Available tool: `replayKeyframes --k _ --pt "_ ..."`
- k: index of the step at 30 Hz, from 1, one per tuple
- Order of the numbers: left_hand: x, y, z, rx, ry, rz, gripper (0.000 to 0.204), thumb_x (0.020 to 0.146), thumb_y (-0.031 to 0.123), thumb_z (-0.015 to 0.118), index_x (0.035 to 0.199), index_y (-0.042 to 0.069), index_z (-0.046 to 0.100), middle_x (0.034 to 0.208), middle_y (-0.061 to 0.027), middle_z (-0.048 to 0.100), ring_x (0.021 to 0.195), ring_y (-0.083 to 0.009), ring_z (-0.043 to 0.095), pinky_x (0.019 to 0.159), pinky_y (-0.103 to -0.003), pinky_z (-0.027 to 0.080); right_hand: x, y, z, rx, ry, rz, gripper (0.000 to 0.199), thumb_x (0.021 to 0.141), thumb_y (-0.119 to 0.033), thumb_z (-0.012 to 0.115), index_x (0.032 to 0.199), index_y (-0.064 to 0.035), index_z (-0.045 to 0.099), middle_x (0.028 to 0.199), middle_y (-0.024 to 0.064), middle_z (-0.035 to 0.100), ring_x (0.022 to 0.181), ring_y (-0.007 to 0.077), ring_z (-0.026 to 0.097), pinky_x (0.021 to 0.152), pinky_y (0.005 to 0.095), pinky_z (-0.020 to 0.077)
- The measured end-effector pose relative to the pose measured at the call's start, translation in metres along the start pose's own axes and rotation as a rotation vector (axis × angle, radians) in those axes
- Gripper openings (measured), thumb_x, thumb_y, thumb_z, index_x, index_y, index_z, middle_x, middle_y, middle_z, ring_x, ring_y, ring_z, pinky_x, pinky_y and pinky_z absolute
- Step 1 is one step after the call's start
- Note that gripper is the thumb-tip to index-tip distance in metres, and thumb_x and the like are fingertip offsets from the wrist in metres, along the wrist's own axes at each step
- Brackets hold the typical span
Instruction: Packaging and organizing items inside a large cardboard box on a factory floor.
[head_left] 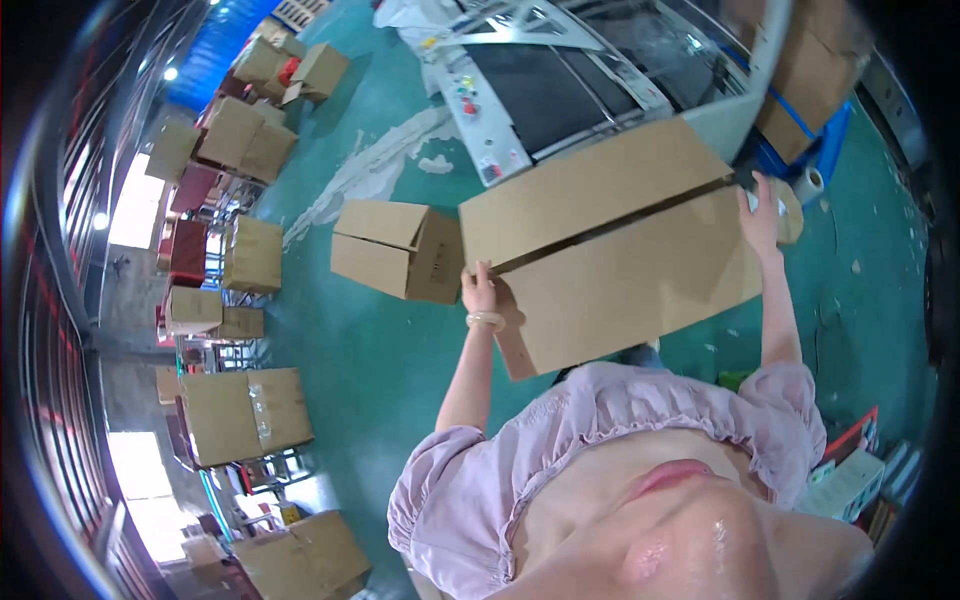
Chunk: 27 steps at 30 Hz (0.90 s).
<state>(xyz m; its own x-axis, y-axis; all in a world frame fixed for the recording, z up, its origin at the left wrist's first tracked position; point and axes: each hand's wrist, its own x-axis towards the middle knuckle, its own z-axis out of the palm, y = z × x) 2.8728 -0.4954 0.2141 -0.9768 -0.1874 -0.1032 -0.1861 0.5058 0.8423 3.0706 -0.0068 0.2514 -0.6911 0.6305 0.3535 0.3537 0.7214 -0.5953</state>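
A large brown cardboard box (640, 270) is in front of me, its two long top flaps folded inward with a dark narrow gap between them. My left hand (480, 290), with a pale bangle at the wrist, grips the box's left end where the flaps meet. My right hand (760, 215) grips the opposite end beside the gap, thumb and fingers at the flap edges. Just beyond the right hand shows a roll of yellowish tape (790, 215), partly hidden; I cannot see whether anything touches it.
A smaller cardboard box (385, 250) stands on the green floor (360, 350) to the left. Ahead is a machine with a dark conveyor belt (550, 95). A white roll (808, 185) lies near a blue frame (830, 135) at right. Stacked cartons (225, 415) line the left side.
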Motion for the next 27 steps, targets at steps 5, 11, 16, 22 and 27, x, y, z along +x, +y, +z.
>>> replayKeyframes --k 5,11,16,22,27 --pt "-0.02 -0.005 -0.018 -0.334 -0.189 0.115 0.02 0.086 0.018 0.059 0.098 0.003 0.065 0.084 -0.003 0.065 0.073 -0.0082 0.054 0.065 -0.023 0.042 -0.04 -0.181 -0.015 0.035 0.193 -0.459 0.036 0.088 -0.021 0.056 0.119 -0.0042 0.049 0.113 0.015 0.054 0.106 0.0365 0.049 0.09 0.0454 0.0394" --pt "-0.108 0.039 -0.109 -0.63 -0.588 0.073 0.016 0.088 0.013 0.057 0.098 0.003 0.064 0.091 0.0014 0.063 0.074 -0.0024 0.049 0.062 -0.017 0.037 -0.094 -0.253 -0.043 -0.357 -0.533 -0.321 0.019 0.088 -0.022 0.052 0.095 -0.0061 0.06 0.107 0.0142 0.057 0.102 0.0341 0.05 0.086 0.0465 0.039" --pt "-0.145 0.012 -0.135 -0.742 -0.938 0.174 0.017 0.087 0.014 0.059 0.098 0.001 0.063 0.093 -0.0014 0.064 0.077 -0.006 0.055 0.067 -0.018 0.042 -0.155 -0.242 -0.069 -0.423 -0.545 -0.231 0.021 0.087 -0.024 0.051 0.076 -0.0091 0.062 0.096 0.0109 0.059 0.094 0.0324 0.052 0.078 0.0469 0.0404" --pt "-0.171 0.009 -0.151 -0.567 -1.319 0.021 0.019 0.086 0.015 0.06 0.099 0.001 0.062 0.094 -0.0047 0.065 0.08 -0.0103 0.06 0.072 -0.023 0.047 -0.239 -0.217 -0.1 -0.374 -0.522 -0.294 0.018 0.081 -0.027 0.058 0.083 -0.0096 0.062 0.089 0.0094 0.057 0.087 0.032 0.054 0.074 0.0467 0.0417" --pt "-0.171 0.034 -0.052 0.1 -1.032 0.942 0.037 0.09 0.031 0.051 0.116 0.006 0.056 0.11 -0.0064 0.062 0.106 -0.0235 0.056 0.091 -0.042 0.041 -0.259 -0.165 -0.08 -0.116 -0.941 -0.11 0.023 0.075 -0.023 0.063 0.088 -0.0045 0.059 0.089 0.0135 0.057 0.088 0.0324 0.054 0.07 0.043 0.0439"
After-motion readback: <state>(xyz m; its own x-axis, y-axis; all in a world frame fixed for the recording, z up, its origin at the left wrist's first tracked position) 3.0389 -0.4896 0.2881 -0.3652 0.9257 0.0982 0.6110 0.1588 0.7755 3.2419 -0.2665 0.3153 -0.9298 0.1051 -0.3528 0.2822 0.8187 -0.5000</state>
